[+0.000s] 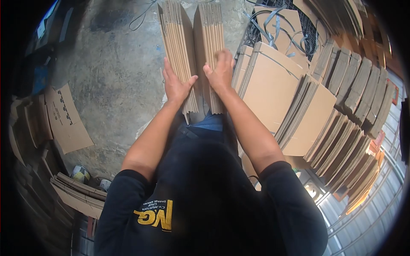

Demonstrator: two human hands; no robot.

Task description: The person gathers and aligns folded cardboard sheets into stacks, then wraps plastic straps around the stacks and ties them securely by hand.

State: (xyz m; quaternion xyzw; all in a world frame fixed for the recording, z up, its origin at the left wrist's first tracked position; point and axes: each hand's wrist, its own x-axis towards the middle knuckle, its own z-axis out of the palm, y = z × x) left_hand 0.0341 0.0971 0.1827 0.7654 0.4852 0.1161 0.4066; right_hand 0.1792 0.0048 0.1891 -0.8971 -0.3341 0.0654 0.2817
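Observation:
Two upright stacks of flattened cardboard boxes stand side by side in front of my body, a narrow gap between them. Over the left cardboard stack (177,47) my left hand (176,85) is spread, fingers along its outer side and thumb at its inner edge. My right hand (220,73) straddles the right cardboard stack (212,45) the same way, thumb inward, its fingers bent and slightly blurred. The folded edges of both stacks face up. Their lower parts are hidden.
To the right lie several large bundles of flat cardboard (273,85) and tied cardboard bundles (358,85). Loose grey strapping (277,25) tangles at the upper right. At left, a cardboard sheet (66,117) rests on the concrete floor (115,77) near a paint can (80,174).

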